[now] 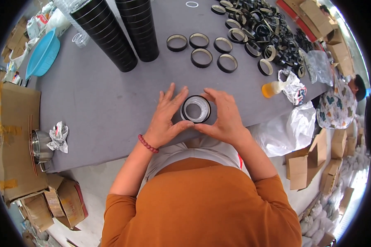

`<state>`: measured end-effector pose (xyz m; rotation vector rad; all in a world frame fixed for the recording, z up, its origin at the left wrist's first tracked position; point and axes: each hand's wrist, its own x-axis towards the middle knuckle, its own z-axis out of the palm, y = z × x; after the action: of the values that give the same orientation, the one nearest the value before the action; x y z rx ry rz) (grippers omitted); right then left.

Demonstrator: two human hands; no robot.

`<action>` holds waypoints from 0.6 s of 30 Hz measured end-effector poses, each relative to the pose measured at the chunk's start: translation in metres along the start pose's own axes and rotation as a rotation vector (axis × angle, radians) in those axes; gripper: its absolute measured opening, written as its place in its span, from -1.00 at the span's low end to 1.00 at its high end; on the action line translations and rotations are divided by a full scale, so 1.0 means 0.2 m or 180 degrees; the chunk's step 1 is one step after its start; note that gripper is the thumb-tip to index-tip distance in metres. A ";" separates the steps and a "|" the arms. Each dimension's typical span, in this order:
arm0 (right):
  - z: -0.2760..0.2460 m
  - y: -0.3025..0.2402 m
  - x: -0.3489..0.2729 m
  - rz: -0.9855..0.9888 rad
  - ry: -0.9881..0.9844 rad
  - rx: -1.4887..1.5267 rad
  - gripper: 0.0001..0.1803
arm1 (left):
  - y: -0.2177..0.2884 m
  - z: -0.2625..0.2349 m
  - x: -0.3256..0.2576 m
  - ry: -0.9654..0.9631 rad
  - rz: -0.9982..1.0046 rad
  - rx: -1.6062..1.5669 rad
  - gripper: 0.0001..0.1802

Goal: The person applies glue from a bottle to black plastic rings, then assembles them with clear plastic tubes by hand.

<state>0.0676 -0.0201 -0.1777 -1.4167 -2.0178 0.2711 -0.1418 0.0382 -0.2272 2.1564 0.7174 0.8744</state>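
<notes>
Between my hands, near the table's front edge, stands a clear round plastic piece with a black ring around its top. My left hand grips its left side, the thumb at the near rim and the other fingers stretched forward along it. With thumb and forefinger curved round the right side, my right hand holds the same piece. Both thumbs almost meet at the near rim. Beyond my hands lie several loose black rings with pale insides.
Two tall black ringed stacks lean at the far left, near a blue basin. A heap of black rings covers the far right. An amber-filled bottle, crumpled paper and a plastic bag lie right. A metal pot stands left.
</notes>
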 end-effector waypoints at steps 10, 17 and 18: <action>0.04 0.03 -0.02 0.0035 -0.0046 0.0026 -0.04 | -0.02 0.02 -0.01 -0.0078 -0.0065 0.0232 -0.14; 0.06 0.04 -0.04 0.0090 0.0042 0.0175 -0.06 | 0.00 0.01 0.00 -0.0094 -0.0111 0.0223 -0.15; 0.06 0.04 -0.04 0.0076 0.0057 0.0193 -0.07 | 0.00 0.01 0.00 -0.0089 -0.0109 0.0238 -0.15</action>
<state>0.0683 -0.0213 -0.1931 -1.4016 -1.9631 0.3260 -0.1392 0.0382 -0.2291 2.2110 0.7818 0.8097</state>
